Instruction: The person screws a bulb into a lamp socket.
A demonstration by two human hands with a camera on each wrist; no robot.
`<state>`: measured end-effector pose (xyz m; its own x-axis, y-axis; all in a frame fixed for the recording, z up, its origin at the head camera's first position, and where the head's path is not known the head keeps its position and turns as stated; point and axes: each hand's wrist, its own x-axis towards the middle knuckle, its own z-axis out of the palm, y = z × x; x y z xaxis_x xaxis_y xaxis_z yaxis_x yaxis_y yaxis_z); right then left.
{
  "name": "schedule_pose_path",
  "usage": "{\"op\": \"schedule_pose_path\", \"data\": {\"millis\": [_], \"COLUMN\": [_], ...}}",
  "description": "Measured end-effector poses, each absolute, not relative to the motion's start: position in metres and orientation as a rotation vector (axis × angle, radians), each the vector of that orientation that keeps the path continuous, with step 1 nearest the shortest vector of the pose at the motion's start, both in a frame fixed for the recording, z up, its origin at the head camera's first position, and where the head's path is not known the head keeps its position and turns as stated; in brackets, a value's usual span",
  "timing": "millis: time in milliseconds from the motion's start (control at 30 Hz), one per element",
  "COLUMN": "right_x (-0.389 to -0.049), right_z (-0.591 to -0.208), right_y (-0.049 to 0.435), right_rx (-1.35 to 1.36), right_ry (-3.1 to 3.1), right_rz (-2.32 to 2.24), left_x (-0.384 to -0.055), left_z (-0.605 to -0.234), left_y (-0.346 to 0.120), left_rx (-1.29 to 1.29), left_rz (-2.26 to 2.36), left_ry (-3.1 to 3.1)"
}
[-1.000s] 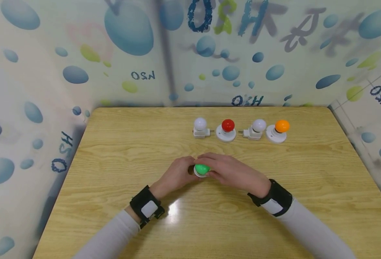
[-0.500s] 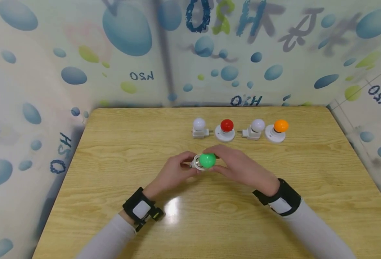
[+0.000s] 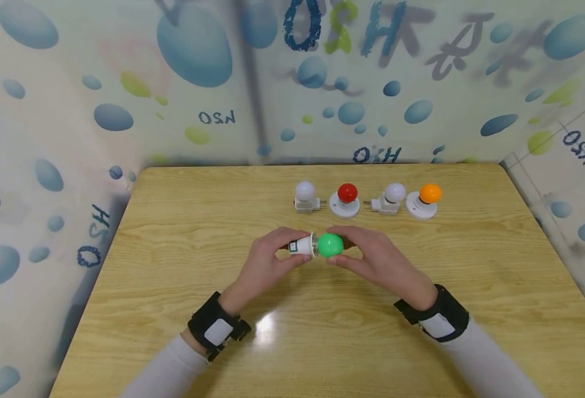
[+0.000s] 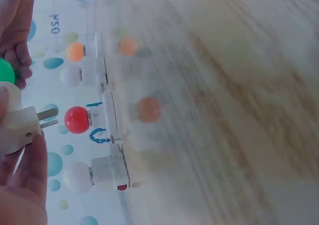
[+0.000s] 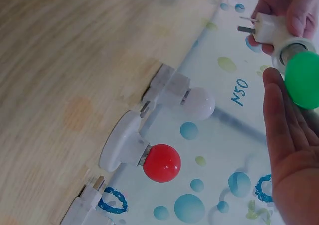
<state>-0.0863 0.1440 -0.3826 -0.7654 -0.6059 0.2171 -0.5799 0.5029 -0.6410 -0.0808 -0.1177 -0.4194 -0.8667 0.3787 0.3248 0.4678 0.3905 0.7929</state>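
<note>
In the head view my left hand (image 3: 262, 258) grips a white plug-in lamp socket (image 3: 300, 246) held sideways, its mouth facing right. My right hand (image 3: 383, 260) pinches a green light bulb (image 3: 330, 245) between thumb and fingers. The bulb's metal screw base shows at the socket's mouth, partly inside it. Two metal prongs stick out of the socket (image 4: 20, 125) in the left wrist view, pointing away from my palm. From the right wrist, my fingers (image 5: 279, 120) lie straight along the side of the green bulb (image 5: 303, 80).
Along the table's (image 3: 198, 210) back stand a white bulb (image 3: 304, 191) in a plug-in socket, a red bulb (image 3: 347, 193) on a round base, another white bulb (image 3: 395, 193) in a plug-in socket and an orange bulb (image 3: 430, 193) on a round base. A patterned wall (image 3: 138, 132) rises behind.
The socket and bulb have turned from facing up at the camera to lying sideways. My right hand has shifted right with the bulb, and more of its screw base shows.
</note>
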Motion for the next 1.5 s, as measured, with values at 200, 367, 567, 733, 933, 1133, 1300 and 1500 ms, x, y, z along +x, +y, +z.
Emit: {"op": "schedule_pose_path", "data": {"millis": [200, 367, 567, 733, 933, 1133, 1300, 1500], "right_x": [-0.082, -0.081, -0.079, -0.078, -0.076, -0.074, -0.074, -0.074], "right_z": [-0.390, -0.393, -0.393, -0.390, -0.385, -0.381, -0.379, -0.389], "right_y": [0.141, 0.141, 0.137, 0.135, 0.132, 0.135, 0.138, 0.137], "right_rx": [-1.017, -1.039, -1.048, -0.997, -0.917, -0.838, -0.927, -1.100], "right_ry": [2.788, 2.868, 3.066, 3.172, 3.128, 2.837, 2.660, 2.897], "right_rz": [-1.107, -1.098, -0.956, -0.846, -0.823, -0.963, -1.040, -0.960], "left_x": [-0.080, -0.079, -0.077, -0.075, -0.072, -0.073, -0.074, -0.074], "left_z": [-0.421, -0.420, -0.422, -0.423, -0.423, -0.424, -0.428, -0.426], "left_y": [-0.116, -0.114, -0.110, -0.107, -0.104, -0.102, -0.106, -0.104], "left_rx": [-0.818, -0.875, -0.923, -0.949, -0.889, -0.838, -0.802, -0.837], "left_rz": [-1.465, -1.397, -1.387, -1.352, -1.300, -1.348, -1.449, -1.394], "left_ry": [-2.498, -2.470, -2.443, -2.458, -2.567, -2.674, -2.665, -2.611]}}
